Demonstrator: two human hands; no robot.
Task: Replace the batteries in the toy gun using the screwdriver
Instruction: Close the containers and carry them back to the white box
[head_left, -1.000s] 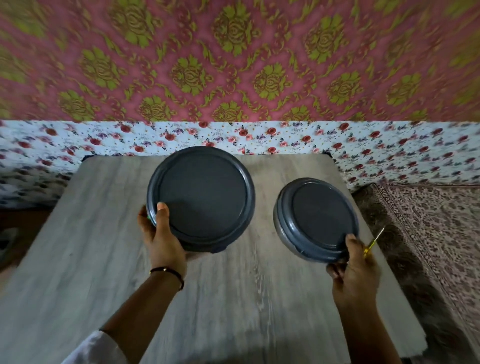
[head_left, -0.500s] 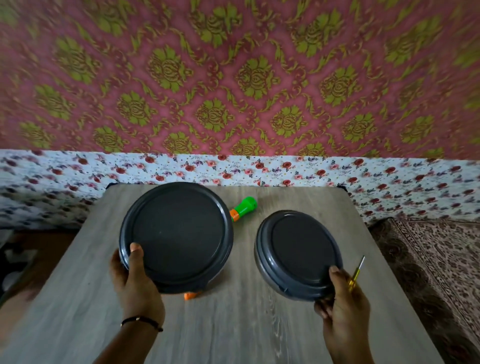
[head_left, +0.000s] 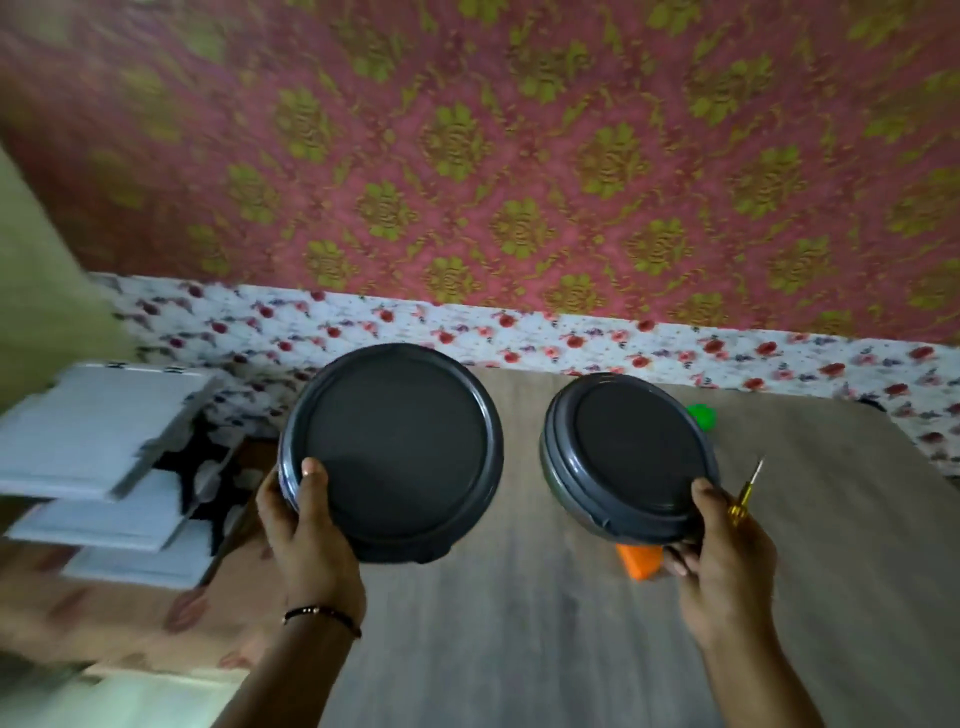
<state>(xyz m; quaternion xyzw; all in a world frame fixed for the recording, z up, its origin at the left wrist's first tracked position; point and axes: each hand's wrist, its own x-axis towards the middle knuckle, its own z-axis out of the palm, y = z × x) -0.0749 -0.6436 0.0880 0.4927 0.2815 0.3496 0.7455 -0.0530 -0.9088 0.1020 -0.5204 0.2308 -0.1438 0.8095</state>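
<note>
no legible text, labels, brands, numbers or signs anywhere, white stacked sheets too blurred to read

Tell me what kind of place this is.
Probably a room in a home, not a workshop: patterned pink-and-green fabric hangs behind a low wood-grain table, flowered cloth runs along the floor edge, and white shelves stand to the left.

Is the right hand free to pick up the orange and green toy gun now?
Probably not yet. The right hand already grips the smaller dark container and the screwdriver, and that container covers most of the toy gun.
</note>
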